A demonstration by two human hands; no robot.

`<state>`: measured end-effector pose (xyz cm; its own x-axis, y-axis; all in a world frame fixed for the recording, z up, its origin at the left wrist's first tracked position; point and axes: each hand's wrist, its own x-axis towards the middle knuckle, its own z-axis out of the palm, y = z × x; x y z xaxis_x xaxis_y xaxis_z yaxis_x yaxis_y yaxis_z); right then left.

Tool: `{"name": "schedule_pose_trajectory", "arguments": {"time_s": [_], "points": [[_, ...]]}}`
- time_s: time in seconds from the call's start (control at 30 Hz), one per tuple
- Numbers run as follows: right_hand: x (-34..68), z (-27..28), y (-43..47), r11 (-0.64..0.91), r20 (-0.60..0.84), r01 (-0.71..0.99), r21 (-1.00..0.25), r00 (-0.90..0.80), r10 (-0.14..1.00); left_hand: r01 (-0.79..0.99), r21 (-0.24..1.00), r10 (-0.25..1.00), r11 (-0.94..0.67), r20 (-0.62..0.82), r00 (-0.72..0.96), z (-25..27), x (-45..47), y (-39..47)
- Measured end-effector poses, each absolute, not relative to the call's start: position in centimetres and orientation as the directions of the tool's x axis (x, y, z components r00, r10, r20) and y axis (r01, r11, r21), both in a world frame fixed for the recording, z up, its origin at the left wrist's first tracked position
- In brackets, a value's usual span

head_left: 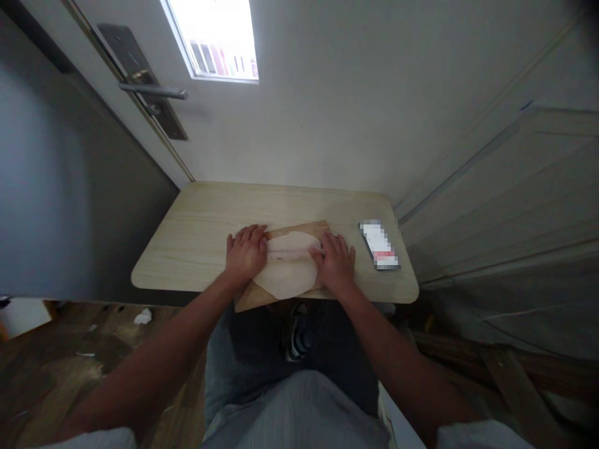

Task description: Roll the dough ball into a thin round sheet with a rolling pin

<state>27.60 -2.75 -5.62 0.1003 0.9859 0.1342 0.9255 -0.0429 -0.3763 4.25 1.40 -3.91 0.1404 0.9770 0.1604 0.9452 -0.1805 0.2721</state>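
A thin, pale rolling pin (294, 254) lies across a flat, rounded sheet of dough (286, 282). Under the dough is a wooden board (248, 301), set at a slant with its near corner past the table's front edge. My left hand (246, 252) is closed over the pin's left end, palm down. On the opposite end, my right hand (336, 259) is closed too, its thumb pointing inward along the pin. Both hands cover the pin's ends, and the dough shows between them.
The board rests on a small light-wood table (201, 212) against a white door with a metal handle (154, 91). A phone (379, 245) lies at the table's right. My legs are below the front edge, and crumpled white paper (143, 317) is on the floor.
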Motion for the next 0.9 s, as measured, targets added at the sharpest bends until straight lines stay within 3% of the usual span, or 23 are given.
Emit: {"name": "schedule_pose_trajectory", "arguments": {"time_s": [0.6, 0.9], "points": [[27.6, -5.7, 0.7, -0.008, 0.182, 0.940, -0.341, 0.074, 0.981, 0.943, 0.272, 0.981, -0.190, 0.095, 0.170, -3.7, 3.9, 4.3], [27.5, -5.5, 3.5, -0.024, 0.140, 0.945, -0.327, 0.073, 0.987, 0.933, 0.284, 0.974, -0.221, 0.107, 0.199, -3.9, 3.7, 6.4]]}}
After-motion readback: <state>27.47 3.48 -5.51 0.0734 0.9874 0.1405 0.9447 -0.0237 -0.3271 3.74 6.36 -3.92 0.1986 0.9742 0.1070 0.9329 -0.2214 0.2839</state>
